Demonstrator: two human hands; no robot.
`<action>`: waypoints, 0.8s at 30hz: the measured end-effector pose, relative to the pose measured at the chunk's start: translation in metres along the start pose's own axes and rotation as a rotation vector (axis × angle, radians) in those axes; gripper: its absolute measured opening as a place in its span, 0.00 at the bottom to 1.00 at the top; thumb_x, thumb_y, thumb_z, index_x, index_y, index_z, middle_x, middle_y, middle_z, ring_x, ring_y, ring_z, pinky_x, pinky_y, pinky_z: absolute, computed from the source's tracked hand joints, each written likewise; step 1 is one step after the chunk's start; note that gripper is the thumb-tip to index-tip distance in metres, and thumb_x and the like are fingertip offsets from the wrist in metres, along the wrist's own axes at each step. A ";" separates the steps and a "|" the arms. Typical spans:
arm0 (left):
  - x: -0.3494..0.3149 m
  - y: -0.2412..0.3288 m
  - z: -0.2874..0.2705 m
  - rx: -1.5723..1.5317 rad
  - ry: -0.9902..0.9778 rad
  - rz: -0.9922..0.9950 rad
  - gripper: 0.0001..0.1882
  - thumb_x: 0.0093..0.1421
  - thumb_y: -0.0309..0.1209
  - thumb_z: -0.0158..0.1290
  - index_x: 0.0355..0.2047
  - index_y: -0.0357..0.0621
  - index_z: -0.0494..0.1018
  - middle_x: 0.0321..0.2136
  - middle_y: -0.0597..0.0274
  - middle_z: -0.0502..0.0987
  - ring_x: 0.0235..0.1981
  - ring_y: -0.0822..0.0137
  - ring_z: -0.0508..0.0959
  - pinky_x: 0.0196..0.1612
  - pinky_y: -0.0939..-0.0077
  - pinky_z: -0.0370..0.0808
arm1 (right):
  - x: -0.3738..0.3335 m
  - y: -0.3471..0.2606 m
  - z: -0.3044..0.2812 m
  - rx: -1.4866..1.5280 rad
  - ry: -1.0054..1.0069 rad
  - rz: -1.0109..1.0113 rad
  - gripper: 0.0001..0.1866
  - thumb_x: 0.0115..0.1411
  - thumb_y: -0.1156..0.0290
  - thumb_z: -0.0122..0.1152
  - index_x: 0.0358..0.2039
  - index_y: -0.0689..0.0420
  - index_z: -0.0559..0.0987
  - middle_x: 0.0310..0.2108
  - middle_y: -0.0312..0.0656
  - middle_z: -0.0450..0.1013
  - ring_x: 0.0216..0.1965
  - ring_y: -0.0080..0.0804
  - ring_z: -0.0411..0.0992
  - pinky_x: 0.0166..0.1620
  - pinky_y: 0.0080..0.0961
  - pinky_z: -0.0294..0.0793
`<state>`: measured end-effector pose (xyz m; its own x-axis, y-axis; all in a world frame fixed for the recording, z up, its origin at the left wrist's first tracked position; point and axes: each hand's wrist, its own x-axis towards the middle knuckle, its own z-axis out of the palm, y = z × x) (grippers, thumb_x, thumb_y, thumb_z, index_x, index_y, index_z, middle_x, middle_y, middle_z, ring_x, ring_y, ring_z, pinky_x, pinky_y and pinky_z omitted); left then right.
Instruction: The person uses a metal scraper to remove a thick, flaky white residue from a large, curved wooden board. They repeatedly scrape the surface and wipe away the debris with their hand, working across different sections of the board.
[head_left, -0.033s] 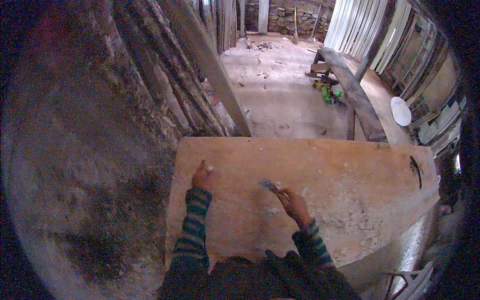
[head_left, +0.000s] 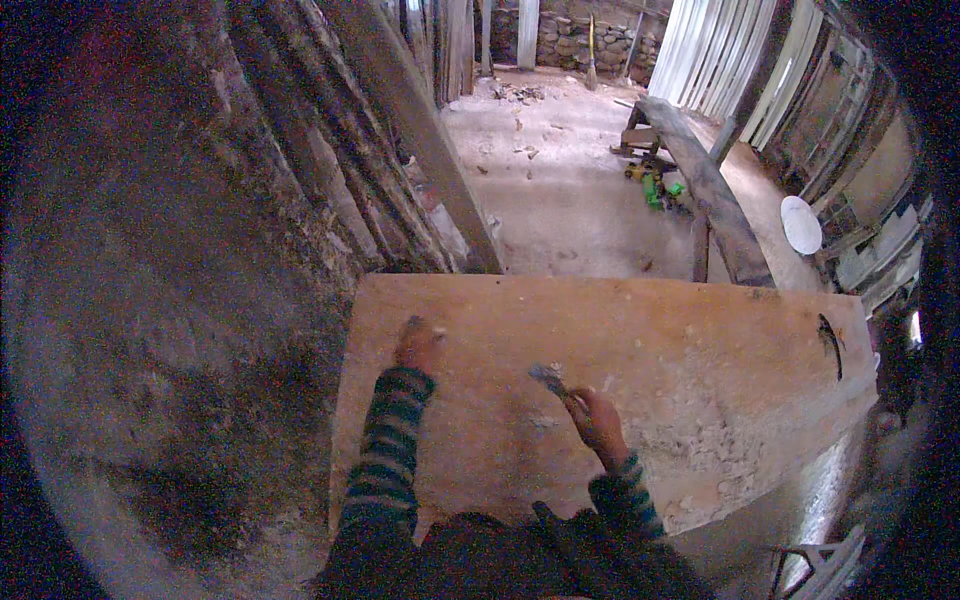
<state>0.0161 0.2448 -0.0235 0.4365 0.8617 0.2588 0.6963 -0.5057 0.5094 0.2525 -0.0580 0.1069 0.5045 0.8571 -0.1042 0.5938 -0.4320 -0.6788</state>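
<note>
Plywood board (head_left: 650, 340) unchanged: left hand (head_left: 418, 345) stays flat, right hand (head_left: 598, 418) still grips scraper (head_left: 552, 382).

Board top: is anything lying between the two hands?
Head view: nothing. Between the left hand, flat on the wooden board, and the right hand holding a small tool, only bare wood shows.

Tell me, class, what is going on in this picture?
A person in striped sleeves leans over a large wooden board. The left hand rests flat on the board, while the right hand grips a small tool whose tip meets the wood. Pale crumbly patches cover the board to the right. Planks lean against the wall behind.
</note>
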 end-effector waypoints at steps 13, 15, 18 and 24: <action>0.018 0.109 0.111 -0.367 -0.098 -0.007 0.23 0.64 0.41 0.56 0.59 0.49 0.73 0.38 0.49 0.81 0.35 0.48 0.82 0.39 0.52 0.79 | -0.132 0.089 -0.076 0.089 0.293 0.266 0.13 0.69 0.64 0.61 0.49 0.57 0.81 0.24 0.34 0.72 0.27 0.21 0.68 0.30 0.23 0.68; 0.043 0.048 0.068 -0.195 -0.051 -0.021 0.23 0.64 0.40 0.56 0.58 0.49 0.73 0.43 0.49 0.79 0.40 0.48 0.80 0.44 0.52 0.78 | -0.153 0.116 -0.070 0.093 0.342 0.332 0.13 0.69 0.64 0.60 0.49 0.57 0.81 0.25 0.33 0.72 0.27 0.20 0.68 0.30 0.22 0.67; 0.071 0.004 0.058 0.056 -0.063 0.018 0.23 0.64 0.38 0.57 0.58 0.49 0.74 0.51 0.48 0.76 0.49 0.48 0.78 0.51 0.52 0.77 | -0.167 0.102 -0.073 0.066 0.268 0.351 0.13 0.69 0.64 0.61 0.49 0.56 0.81 0.24 0.32 0.72 0.26 0.20 0.67 0.30 0.23 0.66; 0.045 0.178 0.208 -0.134 -0.198 0.352 0.22 0.63 0.39 0.56 0.57 0.52 0.74 0.56 0.47 0.76 0.55 0.47 0.77 0.57 0.51 0.76 | -0.157 0.073 -0.068 0.144 0.327 0.220 0.14 0.69 0.62 0.61 0.49 0.56 0.81 0.23 0.34 0.73 0.26 0.20 0.68 0.30 0.23 0.67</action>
<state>0.2781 0.1853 -0.0915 0.7448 0.6057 0.2799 0.4104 -0.7466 0.5236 0.2593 -0.2427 0.1231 0.7959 0.6042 -0.0374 0.3677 -0.5317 -0.7630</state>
